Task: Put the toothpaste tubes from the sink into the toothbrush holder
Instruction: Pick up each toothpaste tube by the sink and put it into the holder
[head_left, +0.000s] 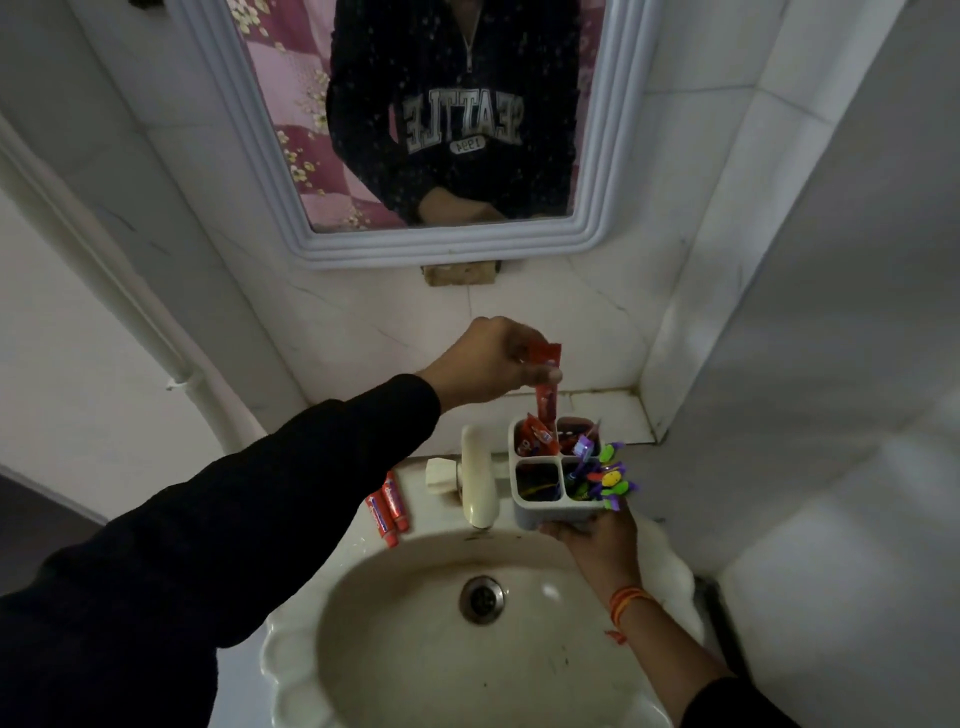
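My left hand (491, 364) pinches a red toothpaste tube (545, 400) by its flat end, upright, its lower end dipping into the back-left compartment of the white four-part toothbrush holder (540, 512). Another red tube (535, 436) lies in that same compartment. My right hand (597, 535) grips the holder from below, above the sink's back right rim. Colourful toothbrushes (608, 475) stick out of the holder's right compartments. Two red toothpaste tubes (388, 506) lie side by side on the sink's (291, 654) back left ledge.
A cream tap (478, 483) stands at the back of the sink, just left of the holder. The drain (482, 598) sits mid-basin. A framed mirror (311, 228) hangs on the tiled wall above. A white pipe (130, 306) runs down the left wall.
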